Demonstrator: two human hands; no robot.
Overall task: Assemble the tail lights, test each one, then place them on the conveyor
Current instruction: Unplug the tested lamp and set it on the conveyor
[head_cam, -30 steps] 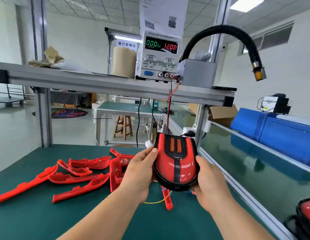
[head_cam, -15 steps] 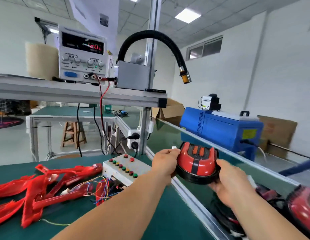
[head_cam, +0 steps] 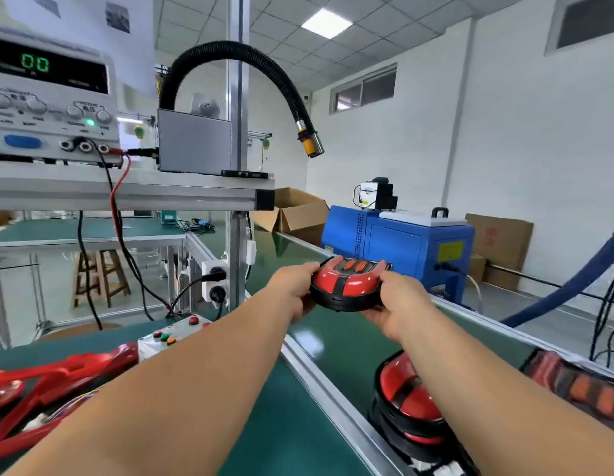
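Fingers [head_cam: 305, 271] of your left hand [head_cam: 292, 293] and your right hand [head_cam: 398, 304] are curled round opposite sides of one tail light [head_cam: 346, 286]. The left grips its 9 o'clock edge and the right its 3 o'clock edge, with the thumbs lying on top. You hold the unit lens-up and roughly level over the green conveyor [head_cam: 333, 334], at about 1 o'clock from you and beyond the bench [head_cam: 281, 424]. Whether its underside touches the belt cannot be told. Treat the unit as light and rigid: it appears to be a moulded plastic shell, and two hands carry it without visible strain. The glossy red lens is likely slippery and easily marked, so take hold on the black base rim, as you do now, not on the lens dome. Anything beneath the base is hidden from view. A second tail light [head_cam: 407, 403] already lies on the belt at 5 o'clock of the held one. Set the unit down well apart from it, release both sides together, and avoid dropping it, since plastic clips and lenses may crack.
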